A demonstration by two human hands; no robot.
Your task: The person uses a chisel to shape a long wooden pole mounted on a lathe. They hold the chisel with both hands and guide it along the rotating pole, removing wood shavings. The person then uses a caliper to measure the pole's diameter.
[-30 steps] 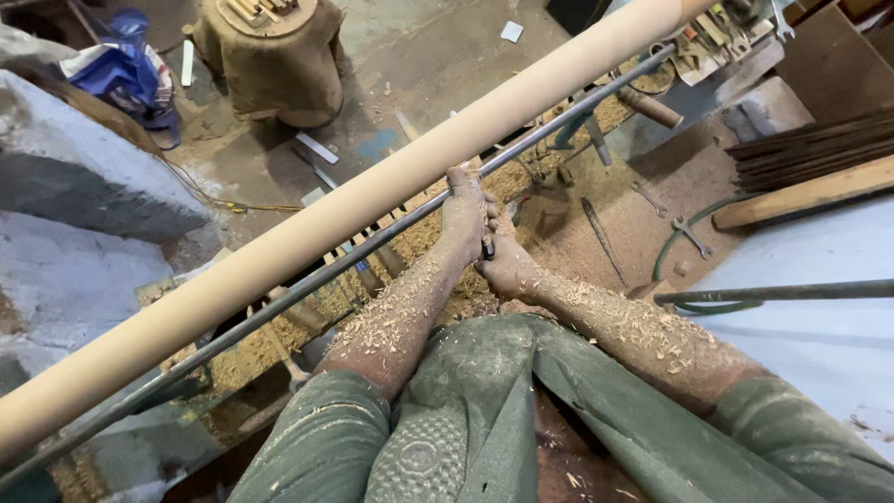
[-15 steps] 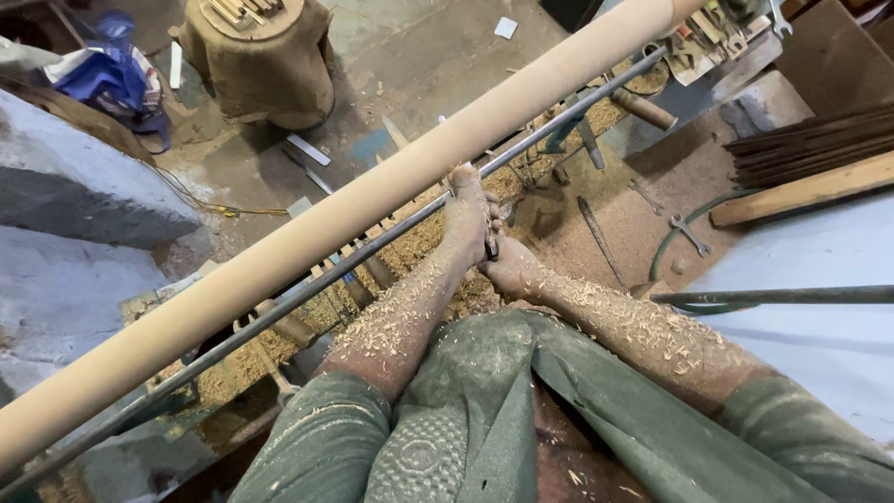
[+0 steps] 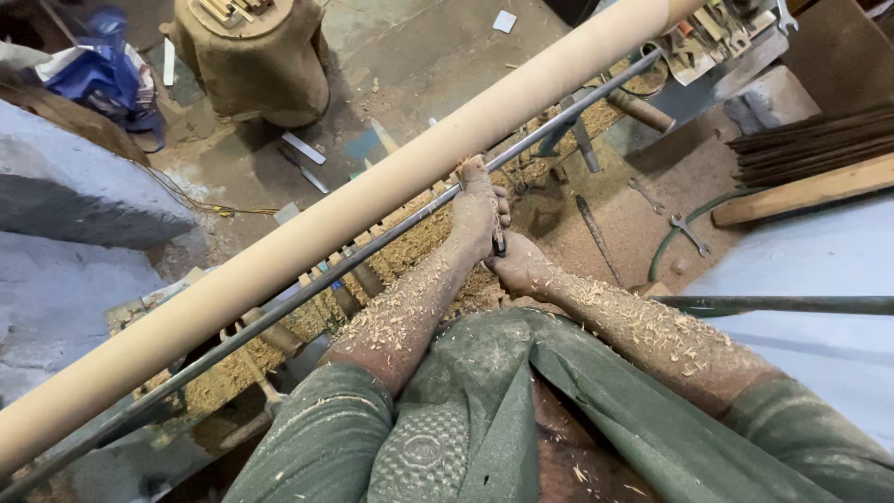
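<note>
A long pale wooden pole (image 3: 354, 207) runs diagonally from lower left to upper right on a lathe. Just below it lies a thin steel bar (image 3: 307, 296) that serves as a tool rest. My left hand (image 3: 477, 207) grips the front of a dark turning tool (image 3: 499, 244) and presses it on the bar against the pole. Just behind it, my right hand (image 3: 518, 268) closes around the tool's handle end. Wood shavings coat both forearms. The tool's tip is hidden by my left hand.
Sawdust and shavings (image 3: 419, 244) are heaped under the pole. Wrenches (image 3: 687, 229) and a dark file (image 3: 592, 231) lie on the floor at the right, beside a plank (image 3: 801, 192). A stump wrapped in sacking (image 3: 253, 58) stands at the back. A metal rod (image 3: 782, 305) crosses at right.
Both hands have kept their grip on the tool and have shifted slightly along the pole. The view has tilted a little.
</note>
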